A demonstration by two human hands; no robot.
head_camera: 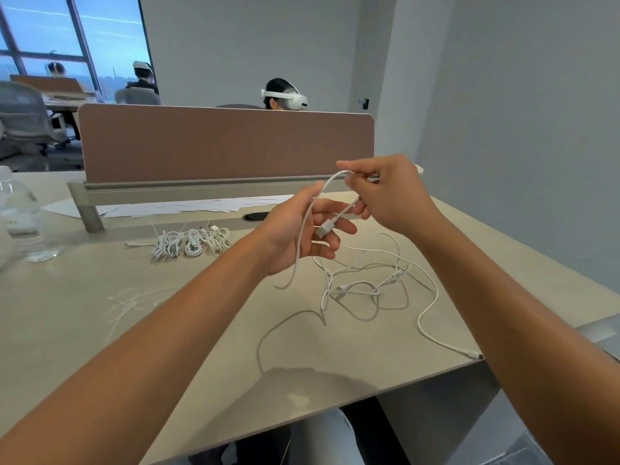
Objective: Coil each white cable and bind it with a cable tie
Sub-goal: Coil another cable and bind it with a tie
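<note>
Centre frame: your left hand (303, 234), fingers loosely curled, steadies the white cable (303, 229); your right hand (385, 196) pinches its bend, apparently to form the first loop; bundled cables (191, 241) lie mid-left.

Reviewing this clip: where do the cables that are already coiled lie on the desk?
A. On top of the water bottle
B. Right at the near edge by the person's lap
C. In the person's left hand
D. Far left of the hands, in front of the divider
D: the coiled cables sit in a small heap on the desk left of the left hand, just before the divider.
</note>
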